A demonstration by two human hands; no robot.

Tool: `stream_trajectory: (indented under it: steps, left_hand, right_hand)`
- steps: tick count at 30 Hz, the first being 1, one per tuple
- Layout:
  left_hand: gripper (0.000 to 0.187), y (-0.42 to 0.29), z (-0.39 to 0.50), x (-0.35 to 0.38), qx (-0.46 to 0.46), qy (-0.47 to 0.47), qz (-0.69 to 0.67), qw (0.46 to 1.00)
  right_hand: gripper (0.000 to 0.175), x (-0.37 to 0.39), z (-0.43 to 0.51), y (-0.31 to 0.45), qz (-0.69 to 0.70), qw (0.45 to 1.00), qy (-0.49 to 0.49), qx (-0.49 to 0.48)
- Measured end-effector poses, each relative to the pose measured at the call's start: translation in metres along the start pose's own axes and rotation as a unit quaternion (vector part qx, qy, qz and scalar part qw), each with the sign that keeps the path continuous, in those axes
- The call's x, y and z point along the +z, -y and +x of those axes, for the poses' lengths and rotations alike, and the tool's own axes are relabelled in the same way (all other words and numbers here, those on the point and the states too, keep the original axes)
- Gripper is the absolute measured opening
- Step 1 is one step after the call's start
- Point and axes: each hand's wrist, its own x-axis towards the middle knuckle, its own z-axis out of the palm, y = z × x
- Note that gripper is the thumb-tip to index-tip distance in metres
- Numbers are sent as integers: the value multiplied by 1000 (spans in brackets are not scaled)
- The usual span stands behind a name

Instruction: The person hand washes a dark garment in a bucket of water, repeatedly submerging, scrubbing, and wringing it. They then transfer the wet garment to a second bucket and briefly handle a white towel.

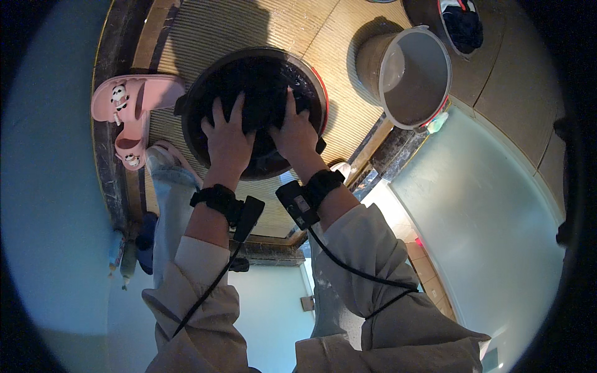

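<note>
A dark round basin (pixel 187 128) stands on the ribbed floor in front of me, holding a black, wet-looking mass of cloth (pixel 261 84). My left hand (pixel 228 142) lies on the left part of this cloth with its fingers spread. On the right part rests my right hand (pixel 297 135), thumb and fingers apart, some fingertips hard to make out against the black. Bright glints beyond the right fingers look like water or suds. Each wrist wears a black strap with a small cabled device.
A grey bucket (pixel 368 67) stands tilted in view at the right. Behind it, a container holds dark and white cloth (pixel 461 28). Pink panda slippers (pixel 161 91) lie left of the basin, beside my foot. A dark stone ledge (pixel 105 154) edges the floor along the wall.
</note>
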Motion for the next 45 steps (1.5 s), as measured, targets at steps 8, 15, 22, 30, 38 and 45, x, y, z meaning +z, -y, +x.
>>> stream_trajectory:
  steps: [8,15,22,30,38,45]
  left_hand:
    - [64,-1,28,11,-13,26,57,998]
    - [62,-10,46,3,-67,113,50,990]
    - [64,-4,62,15,-45,127,103,986]
    - [47,2,52,-5,-29,42,-12,999]
    - [43,-31,-36,-47,-131,117,-477,861]
    - [39,-47,-107,-91,-155,76,-658,733]
  right_hand:
    - [83,8,24,8,-14,999,40,19]
    - [81,15,41,4,-2,998,68,6]
    - [74,30,57,-3,24,997,65,-16]
    - [49,27,24,-27,331,924,-181,-70]
    - [19,-28,-110,-30,689,714,127,-14]
    - [32,-67,-175,-44,727,598,327,-81]
